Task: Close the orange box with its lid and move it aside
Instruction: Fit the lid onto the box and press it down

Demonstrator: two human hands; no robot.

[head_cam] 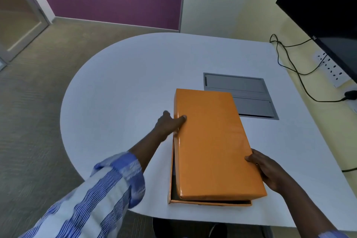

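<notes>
Resting askew on the orange box near the table front edge, the lid looks light, stiff, glossy-slippery; left hand and right hand clasp its long edges, the sensible hold.

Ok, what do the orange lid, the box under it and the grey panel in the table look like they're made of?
The orange lid looks like cardboard wrapped in glossy paper: soft highlights and slight wrinkles show on top. The box beneath looks the same, thin-walled with a dark inside. The grey panel set flush in the table seems brushed metal or matte plastic; I cannot tell which.
</notes>
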